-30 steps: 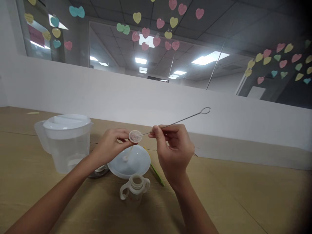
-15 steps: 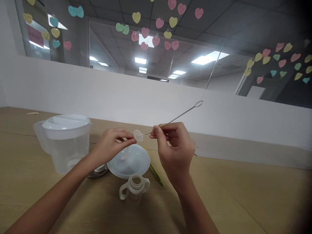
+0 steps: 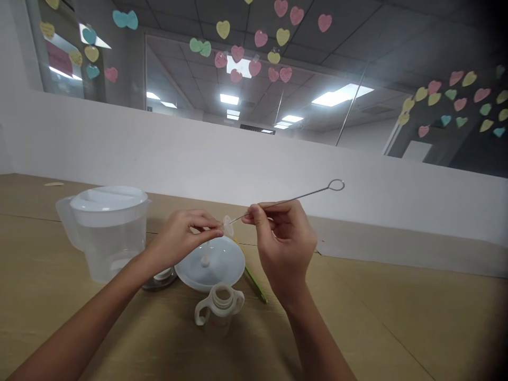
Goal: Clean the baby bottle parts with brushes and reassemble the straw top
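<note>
- Fingers (image 3: 210,233) of the left hand (image 3: 178,233): thumb and index pinched together on the small clear piece (image 3: 228,227), held above the white bowl (image 3: 228,270) toward its 1 o'clock.
- Fingers of the right hand (image 3: 283,238): thumb and forefinger closed on the looped wire tool (image 3: 309,193), its ring pointing to 2 o'clock from that hand.
- Stage: the wire's other end meets the clear piece's flared face; depth of entry cannot be told. By judgement, work on this piece is under way, the wire's removal outstanding.
- Two-handled bottle (image 3: 220,309): upright at the bowl's 5 o'clock, mouth not yet covered.
- Knob-ended tube (image 3: 205,261): below the left fingers; whether it hangs from the clear piece cannot be told.
- Surroundings: lidded pitcher (image 3: 111,238) at the bowl's 10 o'clock; green stick (image 3: 256,284) at 4 o'clock.
</note>
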{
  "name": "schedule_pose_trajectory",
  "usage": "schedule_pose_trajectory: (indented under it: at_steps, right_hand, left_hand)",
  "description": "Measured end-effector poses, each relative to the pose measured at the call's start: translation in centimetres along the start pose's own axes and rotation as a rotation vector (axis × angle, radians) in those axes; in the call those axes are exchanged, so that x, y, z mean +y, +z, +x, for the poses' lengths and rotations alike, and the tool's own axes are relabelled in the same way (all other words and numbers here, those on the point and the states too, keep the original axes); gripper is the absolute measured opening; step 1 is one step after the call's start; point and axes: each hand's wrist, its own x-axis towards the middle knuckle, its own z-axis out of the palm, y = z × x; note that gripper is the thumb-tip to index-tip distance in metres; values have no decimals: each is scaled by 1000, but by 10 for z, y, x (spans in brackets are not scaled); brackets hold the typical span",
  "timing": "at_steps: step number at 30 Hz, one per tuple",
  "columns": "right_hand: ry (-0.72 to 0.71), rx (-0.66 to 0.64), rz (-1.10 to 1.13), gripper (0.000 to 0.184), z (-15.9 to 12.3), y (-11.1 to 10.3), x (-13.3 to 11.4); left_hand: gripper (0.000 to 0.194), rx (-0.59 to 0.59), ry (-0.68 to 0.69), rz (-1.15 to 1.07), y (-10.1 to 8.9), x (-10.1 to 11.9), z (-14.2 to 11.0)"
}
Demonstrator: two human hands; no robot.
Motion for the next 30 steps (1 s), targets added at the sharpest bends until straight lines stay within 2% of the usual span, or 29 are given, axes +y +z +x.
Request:
schedule_pose_trajectory:
  at_steps: [3, 6, 13, 17, 21, 26, 30]
  right_hand:
    - [35, -1, 31, 9, 3, -4, -2]
    - [97, -58, 56, 3, 6, -8, -4]
    - [259, -224, 171, 6, 8, -8, 1]
    - [336, -292, 162, 8, 8, -8, 2]
    - [348, -299, 144, 10, 7, -6, 0]
    - [272, -263, 85, 9, 6, -5, 1]
    - [307, -287, 91, 10, 7, -7, 1]
  left_hand:
    - [16, 72, 13, -10, -1, -1, 0]
    - [17, 116, 12, -16, -2, -1, 0]
    - [18, 101, -3, -7, -2, -1, -1]
    - [17, 89, 14, 16, -2, -1, -2]
    - [17, 71, 20, 17, -2, 1, -2]
    - [14, 59, 32, 17, -1, 3, -1]
    - [14, 75, 44, 6, 0, 3, -1]
